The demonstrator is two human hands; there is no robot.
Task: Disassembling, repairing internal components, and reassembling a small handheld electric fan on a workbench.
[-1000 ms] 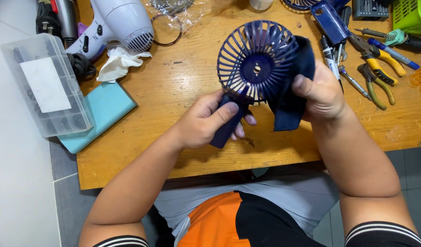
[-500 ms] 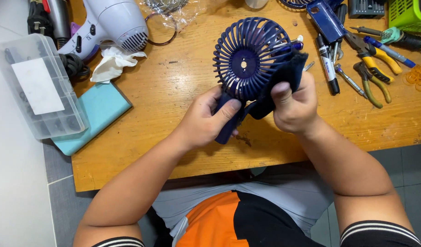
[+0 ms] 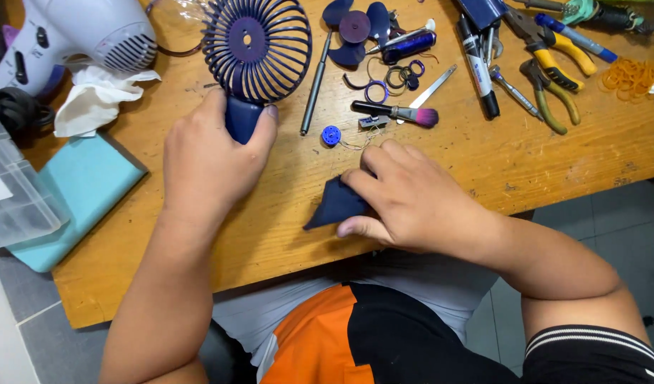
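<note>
The left hand (image 3: 210, 160) is closed around the short handle of a dark blue plastic hand fan with a round slatted grille (image 3: 256, 50), in the upper middle of the frame; the fan head lies flat over the wooden desk (image 3: 284, 213). The right hand (image 3: 412, 203), at the centre of the frame, presses flat on a dark blue plastic cover piece (image 3: 334, 206) on the desk, thumb under its lower edge; whether the fingers actually clasp it cannot be told.

The fan looks light and stiff, but the thin grille ribs would likely bend or snap under pressure, so the solid handle seems the safest place for a grip. The cover piece looks thin, light and smooth, probably apt to slide on the wood; its edges seem the best hold.

At the left edge of the frame sits a clear plastic compartment box (image 3: 14, 206) with a white rectangular label, resting on a flat turquoise pad (image 3: 85, 185). Above them lie a crumpled white tissue (image 3: 92, 103) and a white hair dryer (image 3: 71, 35). Pliers with yellow handles (image 3: 554, 50) lie at the upper right.
</note>
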